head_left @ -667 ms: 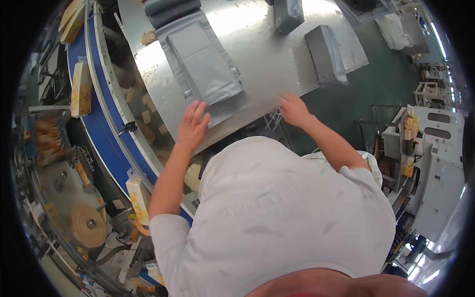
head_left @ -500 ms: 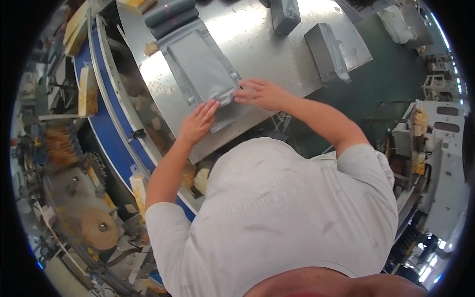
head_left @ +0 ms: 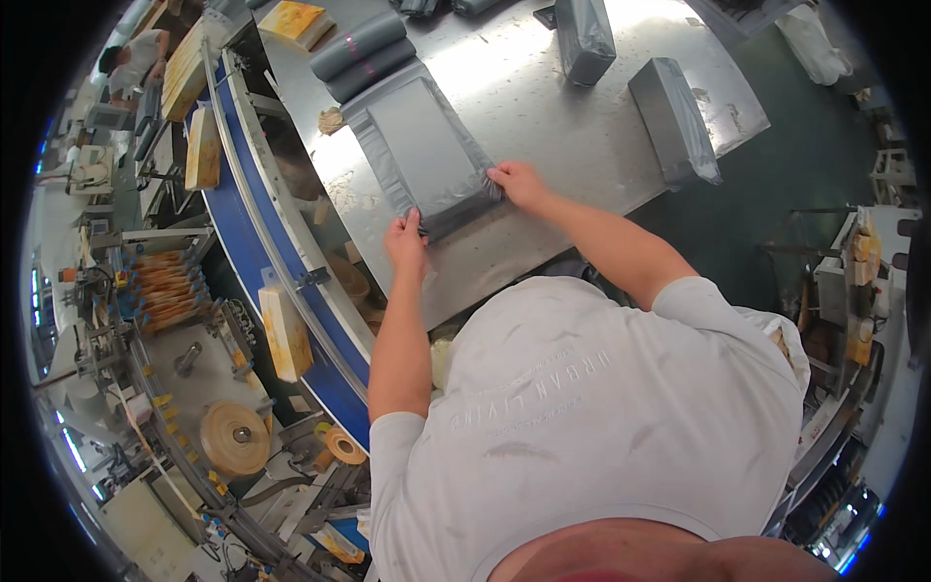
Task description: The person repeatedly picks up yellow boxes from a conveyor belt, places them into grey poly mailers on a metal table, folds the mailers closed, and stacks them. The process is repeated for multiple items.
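Observation:
A grey plastic bag [head_left: 423, 141] lies flat on the metal table [head_left: 572, 155], with the outline of a flat rectangular block showing through it. My left hand [head_left: 407, 244] is closed on the bag's near left corner, fingers pinched on the plastic. At the near right corner, my right hand [head_left: 522, 186] pinches the gathered edge between thumb and fingers. The near edge of the plastic is crumpled and stretches between both hands. Just past the bag's far end lie rolls of grey plastic [head_left: 361, 56], side by side.
Two grey wrapped blocks, one at the right [head_left: 671, 121] and one farther off [head_left: 585, 41], stand on the table. Left of the table runs a blue conveyor [head_left: 254, 218] carrying yellow-and-white blocks [head_left: 284, 335]. Another person [head_left: 139, 66] is at the far left.
My hands were spread flatter over the bag's near end; now both have closed on its near corners. The near edge is now pulled out between them. The whole view has shifted slightly.

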### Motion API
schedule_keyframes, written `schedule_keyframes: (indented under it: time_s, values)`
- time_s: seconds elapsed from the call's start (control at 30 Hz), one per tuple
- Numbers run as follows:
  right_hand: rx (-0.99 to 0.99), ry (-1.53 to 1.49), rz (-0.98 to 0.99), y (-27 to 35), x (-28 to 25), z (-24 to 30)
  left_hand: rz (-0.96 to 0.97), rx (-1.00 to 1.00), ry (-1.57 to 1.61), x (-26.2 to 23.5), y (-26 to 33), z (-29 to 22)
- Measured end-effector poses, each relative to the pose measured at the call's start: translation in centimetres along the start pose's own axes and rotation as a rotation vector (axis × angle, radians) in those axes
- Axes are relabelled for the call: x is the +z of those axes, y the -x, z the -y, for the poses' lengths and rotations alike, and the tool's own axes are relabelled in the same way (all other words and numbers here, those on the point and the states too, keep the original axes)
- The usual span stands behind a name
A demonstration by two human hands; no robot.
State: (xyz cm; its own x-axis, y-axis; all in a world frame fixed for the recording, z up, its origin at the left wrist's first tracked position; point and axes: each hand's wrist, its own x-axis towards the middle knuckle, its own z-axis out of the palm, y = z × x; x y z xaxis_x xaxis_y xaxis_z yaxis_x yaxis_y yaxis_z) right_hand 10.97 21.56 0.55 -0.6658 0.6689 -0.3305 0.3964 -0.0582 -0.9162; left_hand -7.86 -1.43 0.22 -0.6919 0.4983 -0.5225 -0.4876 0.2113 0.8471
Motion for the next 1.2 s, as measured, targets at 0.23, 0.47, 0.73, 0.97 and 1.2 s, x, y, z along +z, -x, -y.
schedule_keyframes:
  time_s: [0.23,0.47,0.73,0.97,1.2]
  values:
    - [-0.437,0.231,-0.157,0.6,2.7,1.7,-0.507,0.465,-0.353,2.9,0.2,1.6]
    - [0.052,-0.529,-0.078,0.7,0.7,2.0,0.287,0.683,-0.449,7.6,6.2,0.8]
    - [-0.539,0.549,-0.563,15.1,-22.7,-0.1,0.883,0.574,-0.714,10.6,10.6,-1.7]
    - [0.01,1.209,-0.879,14.9,-31.7,-5.1,0.835,0.509,-0.782,6.8,10.7,0.1]
    - [0.307,1.655,-0.698,13.2,-29.7,0.5,0.624,0.608,-0.882,-1.0,12.3,2.3]
